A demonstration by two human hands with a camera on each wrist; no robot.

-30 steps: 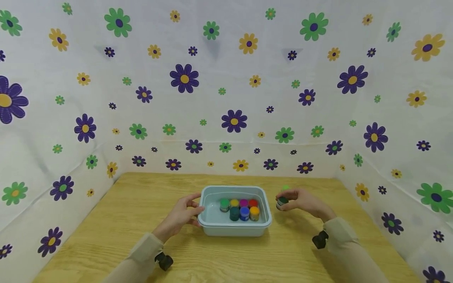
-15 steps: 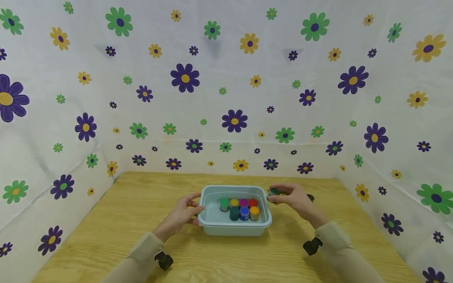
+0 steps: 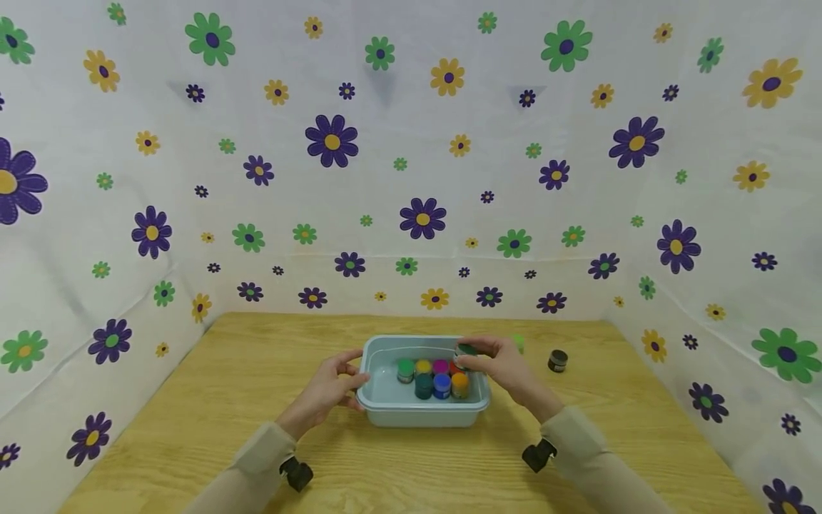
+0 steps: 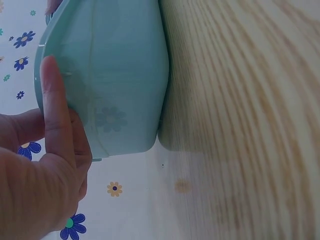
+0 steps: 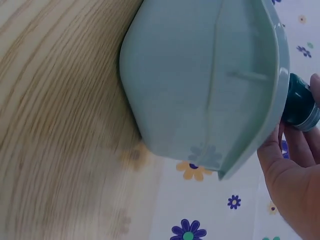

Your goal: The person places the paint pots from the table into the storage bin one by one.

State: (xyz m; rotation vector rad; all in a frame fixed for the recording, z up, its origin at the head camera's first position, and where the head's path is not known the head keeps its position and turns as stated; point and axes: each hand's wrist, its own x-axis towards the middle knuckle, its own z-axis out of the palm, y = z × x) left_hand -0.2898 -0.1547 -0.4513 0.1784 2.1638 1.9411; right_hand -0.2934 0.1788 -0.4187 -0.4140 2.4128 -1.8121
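Observation:
A pale blue plastic tub [image 3: 424, 417] stands mid-table. My left hand [image 3: 321, 400] grips its left rim, the thumb over the edge, as the left wrist view also shows with the tub's wall [image 4: 125, 75]. Between thumb and fingers, my right hand [image 3: 507, 368] pinches a dark green paint jar [image 3: 465, 350] over the tub's right end. In the right wrist view that jar [image 5: 300, 102] shows just beyond the rim. Several paint jars sit inside the tub, among them a green one [image 3: 405, 370], a blue one [image 3: 442, 386] and an orange one [image 3: 459, 385]; a red one is partly hidden.
On the table right of the tub stands a black-looking jar [image 3: 558, 360]. A lime green item [image 3: 518, 344], partly hidden by my right hand, sits behind it. Flower-printed white sheets [image 3: 359, 193] enclose the table [image 3: 359, 471] at the back and sides.
My right hand has carried the dark green jar leftward from the table beside the tub to above its right end. The black-looking jar has come into sight. My left hand keeps its place.

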